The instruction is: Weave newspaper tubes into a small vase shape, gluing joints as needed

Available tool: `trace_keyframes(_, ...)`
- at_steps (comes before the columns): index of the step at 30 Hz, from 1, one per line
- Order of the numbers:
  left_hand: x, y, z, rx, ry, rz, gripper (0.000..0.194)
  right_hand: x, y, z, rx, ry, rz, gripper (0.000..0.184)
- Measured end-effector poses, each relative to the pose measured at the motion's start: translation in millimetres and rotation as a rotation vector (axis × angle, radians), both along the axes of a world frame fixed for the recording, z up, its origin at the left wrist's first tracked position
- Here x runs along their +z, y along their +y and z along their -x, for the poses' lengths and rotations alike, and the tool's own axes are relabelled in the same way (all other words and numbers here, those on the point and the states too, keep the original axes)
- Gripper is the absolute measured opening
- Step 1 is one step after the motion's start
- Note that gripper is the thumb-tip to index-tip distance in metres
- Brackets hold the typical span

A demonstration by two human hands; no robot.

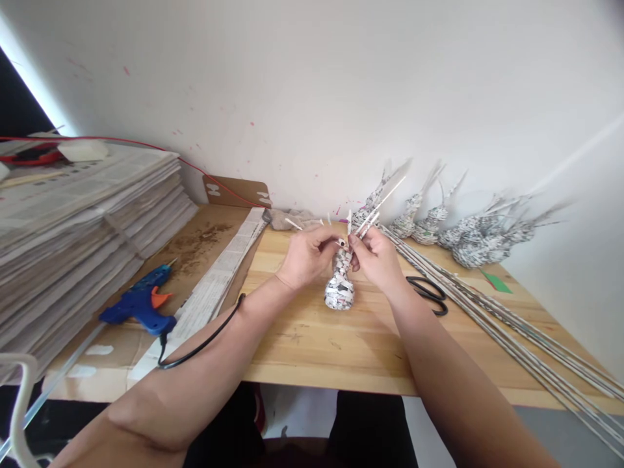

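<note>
A small woven paper vase with a round base and narrow neck is held over the wooden table in front of me. Loose paper sticks fan out from its top. My left hand is closed at the left of the neck, thumb and fingers pinching near the rim. On the other side my right hand is closed around the neck and the base of the sticks. Exactly which stick each set of fingertips grips is too small to tell.
A blue glue gun lies on cardboard at left, beside newspaper strips and a tall newspaper stack. Black-handled scissors and long paper sticks lie at right. Several woven pieces stand along the wall.
</note>
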State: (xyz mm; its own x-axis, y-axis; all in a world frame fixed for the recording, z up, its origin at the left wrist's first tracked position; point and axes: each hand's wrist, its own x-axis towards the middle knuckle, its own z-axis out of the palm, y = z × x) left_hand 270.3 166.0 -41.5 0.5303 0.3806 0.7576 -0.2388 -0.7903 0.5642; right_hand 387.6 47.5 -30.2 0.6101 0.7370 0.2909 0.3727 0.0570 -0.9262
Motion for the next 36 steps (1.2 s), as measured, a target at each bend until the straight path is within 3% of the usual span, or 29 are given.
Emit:
trace_keyframes(6, 1.2, 0.2, 0.8, 0.027, 0.010, 0.015, 0.011, 1.7, -0.9, 0.9, 0.091, 0.204, -0.016, 0.041)
trace_keyframes(12, 3.7, -0.7, 1.9, 0.008, 0.039, 0.060, 0.007, 2.8, -6.8, -6.7, 0.292, 0.397, 0.004, 0.034)
trace_keyframes(21, 1.4, 0.0, 0.8, -0.075, 0.035, 0.033, 0.007, 7.7, -5.5, -2.4, 0.224, 0.362, 0.084, 0.034)
trace_keyframes(25, -3.5, 1.6, -2.2, -0.117, 0.059, 0.121, 0.009, 6.8, -4.9, -0.6, 0.184, 0.312, 0.077, 0.030)
trace_keyframes(31, -2.9, 0.5, -1.4, -0.076, 0.074, 0.147, 0.011, 4.9, -4.5, -0.1, 0.198, 0.279, 0.037, 0.021)
trace_keyframes(36, 0.6, 0.1, 0.7, -0.049, 0.080, 0.165, 0.018, 6.1, -3.4, 4.8, 0.219, 0.279, 0.043, 0.028)
